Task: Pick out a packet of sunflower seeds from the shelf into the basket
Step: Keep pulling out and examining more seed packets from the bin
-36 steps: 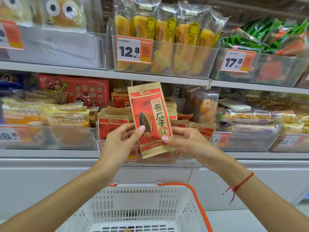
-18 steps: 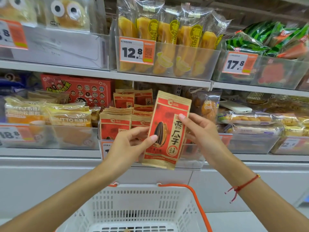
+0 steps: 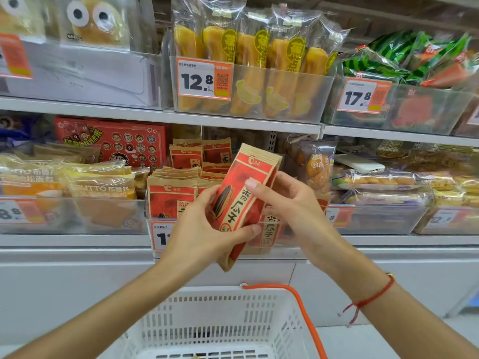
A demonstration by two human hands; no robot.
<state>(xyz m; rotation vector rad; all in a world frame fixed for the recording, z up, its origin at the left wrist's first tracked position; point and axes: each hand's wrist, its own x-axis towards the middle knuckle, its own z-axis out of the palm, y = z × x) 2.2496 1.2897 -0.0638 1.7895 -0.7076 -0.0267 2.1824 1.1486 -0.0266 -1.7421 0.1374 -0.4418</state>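
While the red sunflower seed packet [image 3: 245, 200] tilted rightward between both hands, the left hand [image 3: 199, 229] gripped its lower half, thumb curled across the front, and the right hand [image 3: 290, 206] pinched its upper edge. Behind the hands stood the shelf [image 3: 77, 240] bin with more packets [image 3: 172, 195]; below them sat the white basket [image 3: 220, 322].

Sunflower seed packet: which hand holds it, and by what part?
Both: left hand grips the sunflower seed packet round its lower half; right hand pinches its upper right edge.
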